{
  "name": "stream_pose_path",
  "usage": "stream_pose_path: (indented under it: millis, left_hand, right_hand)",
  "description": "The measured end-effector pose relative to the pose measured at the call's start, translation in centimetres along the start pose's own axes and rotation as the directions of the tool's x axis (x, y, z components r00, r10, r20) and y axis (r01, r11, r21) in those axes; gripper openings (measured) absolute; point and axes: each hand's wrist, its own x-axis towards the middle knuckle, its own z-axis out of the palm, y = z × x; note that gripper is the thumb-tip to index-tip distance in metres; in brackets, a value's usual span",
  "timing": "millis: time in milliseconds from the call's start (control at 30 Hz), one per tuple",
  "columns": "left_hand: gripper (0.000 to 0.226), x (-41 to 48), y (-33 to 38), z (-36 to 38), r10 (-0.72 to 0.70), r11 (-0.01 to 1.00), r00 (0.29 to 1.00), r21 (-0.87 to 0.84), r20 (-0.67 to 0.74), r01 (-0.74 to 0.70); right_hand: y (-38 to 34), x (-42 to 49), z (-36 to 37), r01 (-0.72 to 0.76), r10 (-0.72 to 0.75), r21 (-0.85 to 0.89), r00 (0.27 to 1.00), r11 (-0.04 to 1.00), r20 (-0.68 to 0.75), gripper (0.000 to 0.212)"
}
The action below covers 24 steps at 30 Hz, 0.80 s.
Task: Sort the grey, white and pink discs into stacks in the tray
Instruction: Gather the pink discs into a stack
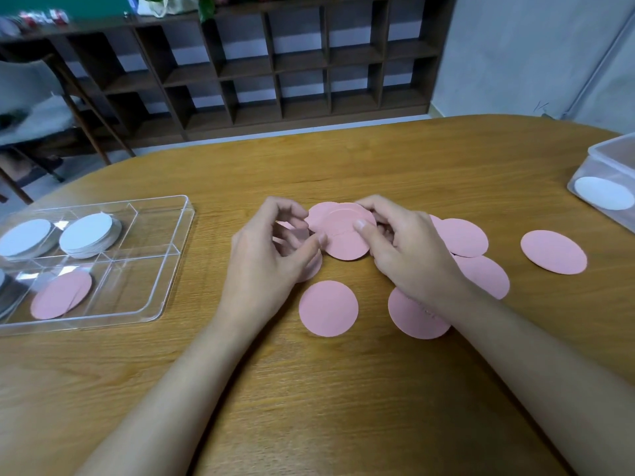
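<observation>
Both hands' grip point(338, 231) pinching fanned pink discs point(343, 231); beneath right hand point(409, 255) and left hand point(268, 259), more discs half hidden.

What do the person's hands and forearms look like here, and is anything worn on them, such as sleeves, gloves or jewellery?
Both are bare. The left hand and right hand wear no gloves, and no rings show on the visible fingers. The forearms are uncovered down to the bottom edge of the picture, with no sleeve, watch or bracelet in view. The fingernails look short and unpainted.

Tray point(165, 269) lies left, loose discs point(328, 309) centre, a box point(604, 156) far right, perhaps holding one disc.
</observation>
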Motion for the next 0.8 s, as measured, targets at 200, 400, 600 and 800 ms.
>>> stream_pose_path:
  millis: [200,400,600,800]
  left_hand:
    - [0.023,0.3,-0.3,-1.2,-0.003,0.99,0.879,0.127,0.477,-0.065]
    - [0.045,0.3,-0.1,-2.1,-0.043,0.988,0.774,0.144,0.631,-0.063]
    - [0.047,0.2,0.0,-2.2,-0.09,0.985,0.763,0.168,0.64,-0.025]
    - [0.026,0.3,-0.2,-1.9,-0.103,0.993,0.822,0.105,0.56,0.053]
  right_hand:
    - [0.8,0.3,-0.5,-0.028,0.027,-0.018,0.996,0.999,-0.083,0.018]
    - [0.8,0.3,-0.4,-0.033,0.031,-0.023,0.996,0.999,-0.078,0.019]
    - [0.6,0.2,-0.4,-0.036,0.034,-0.032,0.996,0.999,-0.08,0.018]
    - [0.3,0.1,-0.3,-0.034,0.032,-0.023,0.996,0.999,-0.078,0.018]
